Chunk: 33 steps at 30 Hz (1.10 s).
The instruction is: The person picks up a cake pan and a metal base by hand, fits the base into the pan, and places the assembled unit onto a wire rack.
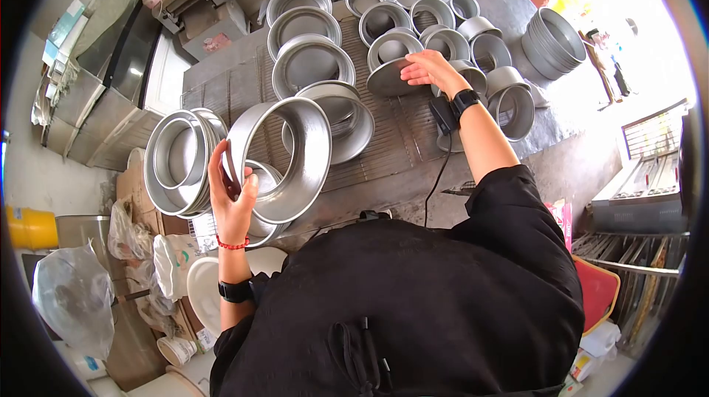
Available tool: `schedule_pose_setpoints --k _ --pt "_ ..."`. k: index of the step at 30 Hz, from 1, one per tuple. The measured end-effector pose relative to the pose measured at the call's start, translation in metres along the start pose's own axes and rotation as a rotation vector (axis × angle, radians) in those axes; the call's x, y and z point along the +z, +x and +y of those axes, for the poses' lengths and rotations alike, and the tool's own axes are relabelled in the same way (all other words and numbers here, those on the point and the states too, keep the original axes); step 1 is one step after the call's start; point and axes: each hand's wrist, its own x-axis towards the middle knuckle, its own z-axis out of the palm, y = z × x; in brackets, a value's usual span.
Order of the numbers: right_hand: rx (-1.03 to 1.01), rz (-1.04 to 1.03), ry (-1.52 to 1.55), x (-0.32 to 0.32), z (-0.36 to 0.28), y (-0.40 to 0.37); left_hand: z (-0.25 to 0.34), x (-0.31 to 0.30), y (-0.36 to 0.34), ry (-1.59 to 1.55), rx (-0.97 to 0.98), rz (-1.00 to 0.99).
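Note:
My left hand (235, 203) grips the side of a silver round cake pan ring (319, 168) and tilts it up, so the table shows through its open middle. Thumb and fingers are on either side of its wall. Farther out, my right hand (437, 73) has its fingers at the right edge of a flat round metal pan base (395, 81), which is tilted in front of a small cake pan (393, 46). Part of the right hand's grip is hidden. Close to the left hand stand nested cake pans (156, 179), and another pan (360, 147) lies behind the ring.
Wire racks (244, 79) cover part of the metal table. Larger pans (304, 22) line its middle, several small pans (491, 50) crowd the right, and a tall stack (554, 42) stands at the far right. A black cable (437, 186) hangs from my right wrist.

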Motion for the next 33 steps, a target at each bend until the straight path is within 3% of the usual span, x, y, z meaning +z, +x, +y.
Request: schedule_pose_setpoints --k 7,10,16,28,33 --pt "-0.032 0.164 -0.288 -0.007 0.01 0.037 0.0 0.003 -0.004 0.032 -0.008 0.016" --pt "-0.025 0.241 -0.562 -0.014 0.011 0.048 0.003 0.004 -0.007 0.027 -0.045 0.023" --pt "0.043 0.241 -0.731 -0.036 0.008 0.048 0.005 0.003 -0.011 0.035 -0.07 0.047" --pt "0.017 0.164 -0.621 -0.029 0.006 0.045 0.001 0.007 -0.007 0.062 -0.045 0.016" --pt "-0.114 0.194 -0.662 -0.031 0.015 0.04 0.005 0.01 -0.006 0.023 -0.069 0.019"
